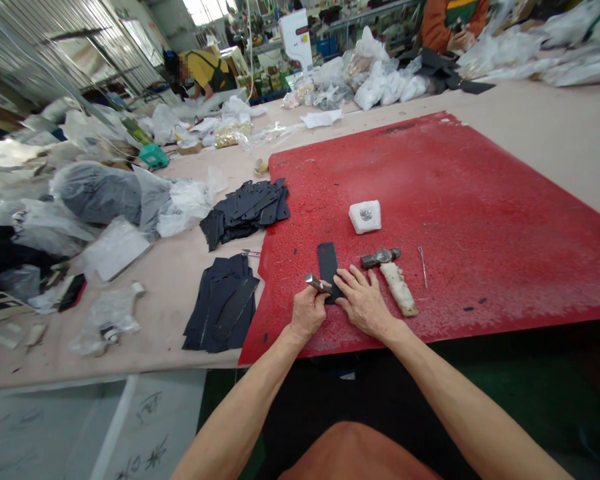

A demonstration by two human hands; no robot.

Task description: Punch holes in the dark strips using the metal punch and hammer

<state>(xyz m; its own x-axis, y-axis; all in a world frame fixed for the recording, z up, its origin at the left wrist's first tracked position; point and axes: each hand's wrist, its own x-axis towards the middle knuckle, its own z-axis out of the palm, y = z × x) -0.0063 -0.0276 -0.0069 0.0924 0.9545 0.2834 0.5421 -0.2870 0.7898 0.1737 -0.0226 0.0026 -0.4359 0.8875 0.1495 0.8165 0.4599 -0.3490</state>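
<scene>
A dark strip of material [327, 261] lies flat on the red mat [430, 173] in front of me. My left hand [309, 313] is closed round a metal punch [318, 284] at the strip's near left side; the punch's lower tip is hidden by my fingers. With fingers spread, my right hand [364, 301] rests on the near right end of the strip. Just right of that hand lies a hammer [399, 287] with a pale wrapped handle. Beyond it sits a white block-like holder [365, 217] with small metal pieces on top.
A thin metal pin [423, 267] lies right of the hammer. Dark cut pieces form a heap [253, 207] and a flatter stack [223, 303] at left. Plastic bags [100, 200] crowd the far left. Two people [207, 70] are across the table.
</scene>
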